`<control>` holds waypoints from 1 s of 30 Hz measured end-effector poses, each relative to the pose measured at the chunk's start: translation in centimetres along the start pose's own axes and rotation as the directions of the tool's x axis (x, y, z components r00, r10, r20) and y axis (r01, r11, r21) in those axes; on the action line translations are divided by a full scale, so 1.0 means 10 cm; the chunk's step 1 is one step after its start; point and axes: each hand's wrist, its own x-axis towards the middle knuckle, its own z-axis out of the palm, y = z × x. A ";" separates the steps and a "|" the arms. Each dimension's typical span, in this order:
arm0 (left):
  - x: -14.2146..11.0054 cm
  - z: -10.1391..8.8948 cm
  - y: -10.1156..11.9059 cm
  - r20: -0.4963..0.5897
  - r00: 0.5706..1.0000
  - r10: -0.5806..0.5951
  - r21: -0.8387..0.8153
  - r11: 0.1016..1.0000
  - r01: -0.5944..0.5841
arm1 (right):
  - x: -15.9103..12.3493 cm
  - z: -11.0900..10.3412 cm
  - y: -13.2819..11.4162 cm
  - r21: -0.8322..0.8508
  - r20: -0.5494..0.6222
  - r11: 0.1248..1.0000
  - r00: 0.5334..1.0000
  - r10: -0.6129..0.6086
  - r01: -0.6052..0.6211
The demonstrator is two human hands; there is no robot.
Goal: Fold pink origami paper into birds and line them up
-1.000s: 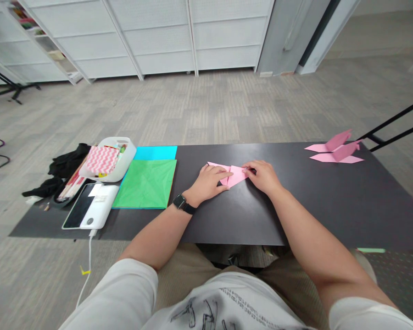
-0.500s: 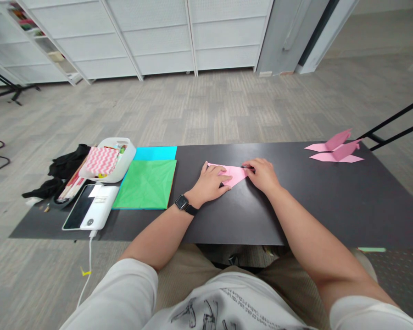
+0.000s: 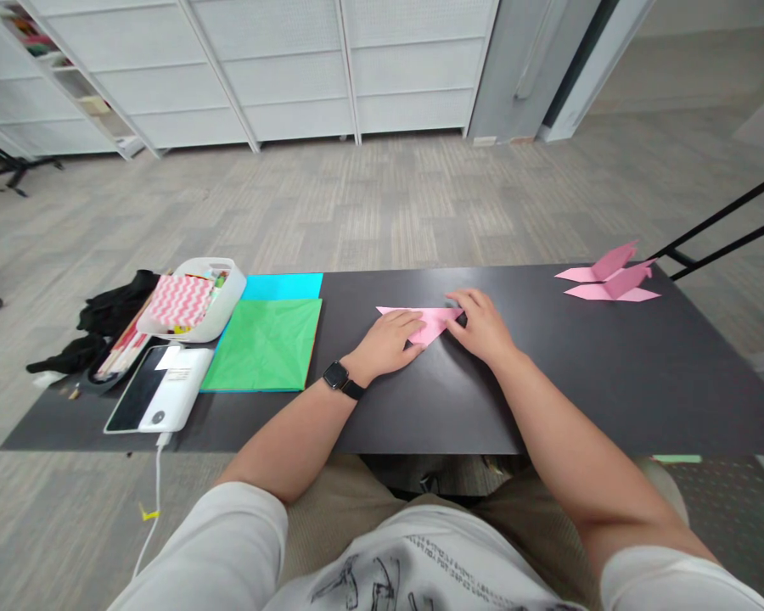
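Observation:
A folded sheet of pink paper [image 3: 430, 326] lies on the dark table in front of me, now a triangle with its long straight edge on the far side. My left hand [image 3: 391, 339], a black watch on its wrist, rests flat with spread fingers over the paper's left part and hides some of it. At the right corner is my right hand [image 3: 480, 327], thumb and index finger apart on either side of the tip. Two folded pink paper birds [image 3: 615, 284] sit side by side at the table's far right.
Left of my hands lie green paper [image 3: 264, 344] and blue paper [image 3: 283, 286]. Beyond them are a white basket [image 3: 229, 297] with a pink zigzag packet, a white power bank [image 3: 176, 390] with phone and cable, and black cloth [image 3: 118, 301]. Black metal bars [image 3: 726, 208] stand behind the right end.
The right corner of the pink paper is now spread into a pointed tip, giving a triangle. My right hand's pinch there has loosened and its fingers have parted. My left hand stays on the paper.

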 end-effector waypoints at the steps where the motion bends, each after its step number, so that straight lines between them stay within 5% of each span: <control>1: 0.00 0.01 0.00 -0.004 1.000 -0.010 0.001 1.000 0.010 | -0.02 0.02 -0.02 -0.006 0.031 1.000 0.999 -0.012 0.013; 8: 0.00 0.03 -0.03 0.000 1.000 -0.030 0.009 1.000 0.030 | -0.08 0.19 -0.08 -0.111 0.186 0.989 0.976 0.114 -0.095; 30: 0.02 0.01 -0.01 0.024 0.999 -0.042 -0.008 0.999 0.042 | 0.03 0.05 0.40 -0.186 -0.004 0.893 0.909 0.417 -0.410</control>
